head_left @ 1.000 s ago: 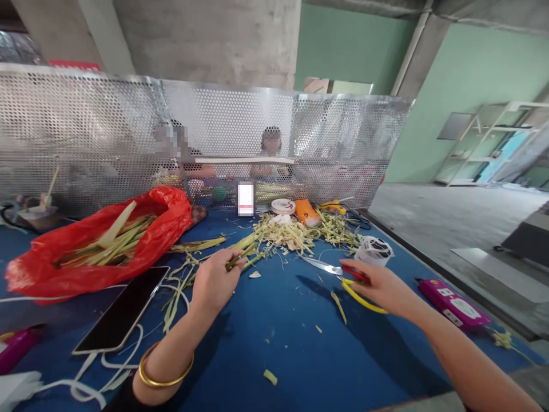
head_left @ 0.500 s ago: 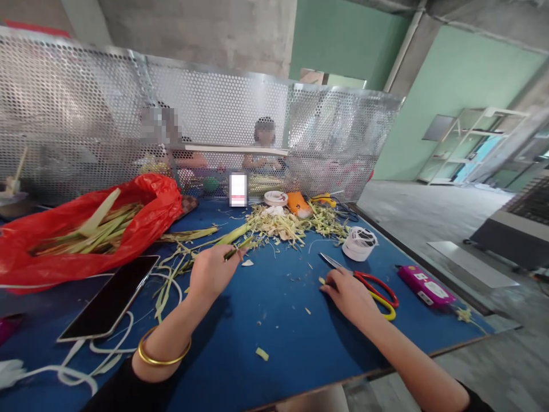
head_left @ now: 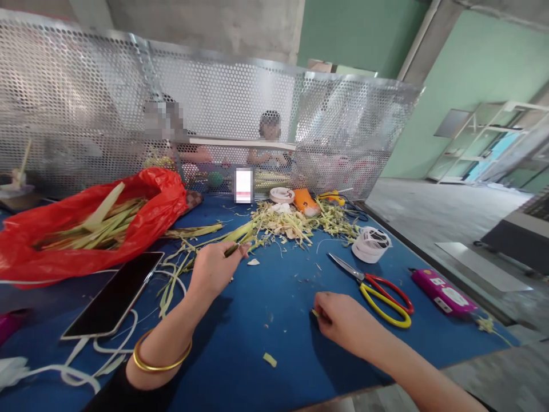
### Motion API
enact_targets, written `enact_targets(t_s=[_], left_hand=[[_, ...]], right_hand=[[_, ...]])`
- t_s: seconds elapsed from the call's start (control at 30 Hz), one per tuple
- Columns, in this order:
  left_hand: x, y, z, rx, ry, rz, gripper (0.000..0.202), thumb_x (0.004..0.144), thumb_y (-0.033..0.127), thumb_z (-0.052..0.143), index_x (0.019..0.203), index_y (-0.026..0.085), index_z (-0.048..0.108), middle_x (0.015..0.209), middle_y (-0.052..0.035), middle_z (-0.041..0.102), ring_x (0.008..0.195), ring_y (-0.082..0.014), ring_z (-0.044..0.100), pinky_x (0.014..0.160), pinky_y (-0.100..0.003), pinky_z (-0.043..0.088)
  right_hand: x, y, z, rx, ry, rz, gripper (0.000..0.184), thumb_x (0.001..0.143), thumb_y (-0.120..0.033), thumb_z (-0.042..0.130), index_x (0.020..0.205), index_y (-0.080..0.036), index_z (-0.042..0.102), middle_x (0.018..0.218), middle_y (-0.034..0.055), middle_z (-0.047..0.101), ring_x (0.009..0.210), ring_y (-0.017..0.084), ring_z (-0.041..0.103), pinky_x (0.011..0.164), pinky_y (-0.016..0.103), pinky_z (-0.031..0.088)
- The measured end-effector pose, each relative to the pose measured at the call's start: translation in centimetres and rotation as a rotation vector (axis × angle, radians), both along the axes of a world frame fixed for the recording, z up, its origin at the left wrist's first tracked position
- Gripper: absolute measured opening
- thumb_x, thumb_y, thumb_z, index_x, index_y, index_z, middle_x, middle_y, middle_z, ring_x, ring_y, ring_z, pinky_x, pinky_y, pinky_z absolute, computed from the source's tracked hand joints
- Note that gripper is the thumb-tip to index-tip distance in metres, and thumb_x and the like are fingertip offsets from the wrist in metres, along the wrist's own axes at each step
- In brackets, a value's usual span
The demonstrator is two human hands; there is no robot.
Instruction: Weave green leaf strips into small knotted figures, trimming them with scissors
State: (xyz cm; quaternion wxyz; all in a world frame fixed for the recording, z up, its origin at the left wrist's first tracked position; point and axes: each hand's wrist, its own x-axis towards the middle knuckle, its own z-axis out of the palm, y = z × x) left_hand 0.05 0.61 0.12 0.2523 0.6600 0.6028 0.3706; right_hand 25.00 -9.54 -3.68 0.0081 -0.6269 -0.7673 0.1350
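Green stem, held in the left hand over the blue table; I see the right hand pinching 1 yellowish scrap near the scissors.

We look to be in a workshop: scissors and plant scraps on the blue table, perforated metal screen behind it, bare concrete floor to its right.
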Motion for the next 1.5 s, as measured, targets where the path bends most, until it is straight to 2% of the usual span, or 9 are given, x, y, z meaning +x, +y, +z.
enact_targets(t_s=[0.17, 0.3, 0.4, 0.6, 0.77, 0.9, 1.07, 1.4, 1.5], left_hand=[[-0.5, 0.1, 0.5, 0.036, 0.099, 0.044, 0.038, 0.079, 0.050, 0.054, 0.068, 0.019, 0.074, 0.040, 0.0044, 0.047, 0.040, -0.0126, 0.041, 0.047, -0.024, 0.029], [-0.8, 0.4, 0.6, 0.085, 0.084, 0.091, 0.038, 0.080, 0.049, 0.054, 0.067, 0.019, 0.074, 0.052, 0.0013, 0.062, 0.049, -0.0139, 0.048, 0.052, -0.024, 0.033], [-1.1, 0.5, 0.6, 0.131, 0.080, 0.124, 0.039, 0.081, 0.048, 0.053, 0.064, 0.019, 0.072, 0.054, 0.0010, 0.063, 0.051, -0.0135, 0.049, 0.053, -0.024, 0.033], [-1.2, 0.6, 0.1, 0.165, 0.066, 0.116, 0.041, 0.082, 0.049, 0.052, 0.063, 0.019, 0.071, 0.051, 0.0011, 0.059, 0.052, -0.0130, 0.046, 0.053, -0.023, 0.033], [-0.9, 0.4, 0.1, 0.155, 0.069, 0.109, 0.039, 0.082, 0.048, 0.054, 0.066, 0.018, 0.073, 0.047, 0.0031, 0.051, 0.050, -0.0116, 0.042, 0.052, -0.023, 0.031], [-0.6, 0.1, 0.2, 0.129, 0.058, 0.084, 0.035, 0.082, 0.044, 0.055, 0.066, 0.020, 0.074, 0.044, 0.0042, 0.047, 0.047, -0.0115, 0.040, 0.052, -0.024, 0.030], [-0.1, -0.2, 0.2, 0.117, 0.083, 0.038, 0.037, 0.081, 0.046, 0.054, 0.062, 0.019, 0.071, 0.041, 0.0039, 0.041, 0.046, -0.0124, 0.038, 0.050, -0.025, 0.028], [-0.1, 0.2, -0.3, -0.048, -0.144, 0.007, 0.042, 0.076, 0.054, 0.056, 0.062, 0.017, 0.069, 0.044, 0.0053, 0.040, 0.042, -0.0096, 0.034, 0.044, -0.023, 0.026], [0.0, 0.3, -0.4, -0.127, -0.414, -0.034, 0.041, 0.073, 0.054, 0.062, 0.061, 0.015, 0.068, 0.052, 0.0031, 0.046, 0.047, -0.0087, 0.038, 0.043, -0.021, 0.027]], right_hand=[[0.2, 6.1, 1.8, 0.134, -0.085, 0.065, 0.011, 0.072, -0.007, 0.058, 0.069, -0.017, 0.058, 0.068, 0.0038, 0.063, 0.066, 0.017, 0.059, 0.059, 0.024, 0.033], [-0.9, 12.6, 3.5, 0.341, -0.047, -0.079, 0.019, 0.089, -0.014, 0.049, 0.105, -0.011, 0.058, 0.108, 0.0182, 0.059, 0.089, 0.023, 0.060, 0.070, 0.029, 0.037], [-3.5, 14.8, 2.7, 0.348, 0.037, 0.011, 0.018, 0.090, -0.018, 0.052, 0.107, -0.015, 0.060, 0.112, 0.0154, 0.057, 0.094, 0.022, 0.059, 0.075, 0.029, 0.039], [-8.3, 14.6, -1.3, 0.154, 0.222, 0.259, 0.007, 0.077, -0.014, 0.070, 0.077, -0.016, 0.064, 0.085, 0.0031, 0.060, 0.076, 0.012, 0.056, 0.067, 0.022, 0.039], [-7.3, 10.8, 0.4, 0.019, 0.335, 0.343, 0.010, 0.080, -0.006, 0.059, 0.078, -0.015, 0.063, 0.073, -0.0008, 0.059, 0.066, 0.011, 0.053, 0.062, 0.021, 0.038], [-6.2, 4.6, 1.9, -0.278, 0.466, 0.648, 0.005, 0.077, -0.016, 0.070, 0.076, -0.018, 0.065, 0.093, -0.0004, 0.063, 0.082, 0.010, 0.059, 0.071, 0.018, 0.042], [-6.2, 0.5, 1.9, -0.178, 0.159, 0.692, 0.014, 0.079, -0.007, 0.055, 0.087, -0.017, 0.062, 0.095, 0.0052, 0.061, 0.080, 0.015, 0.060, 0.063, 0.023, 0.039], [-6.6, 4.7, 3.2, -0.163, 0.016, 0.803, 0.010, 0.066, -0.011, 0.067, 0.062, -0.017, 0.061, 0.069, 0.0011, 0.064, 0.062, 0.014, 0.056, 0.051, 0.023, 0.031], [-4.3, 9.5, 3.9, 0.121, 0.098, 0.397, 0.015, 0.062, -0.002, 0.062, 0.061, -0.017, 0.061, 0.068, 0.0010, 0.063, 0.065, 0.015, 0.058, 0.059, 0.024, 0.038]])
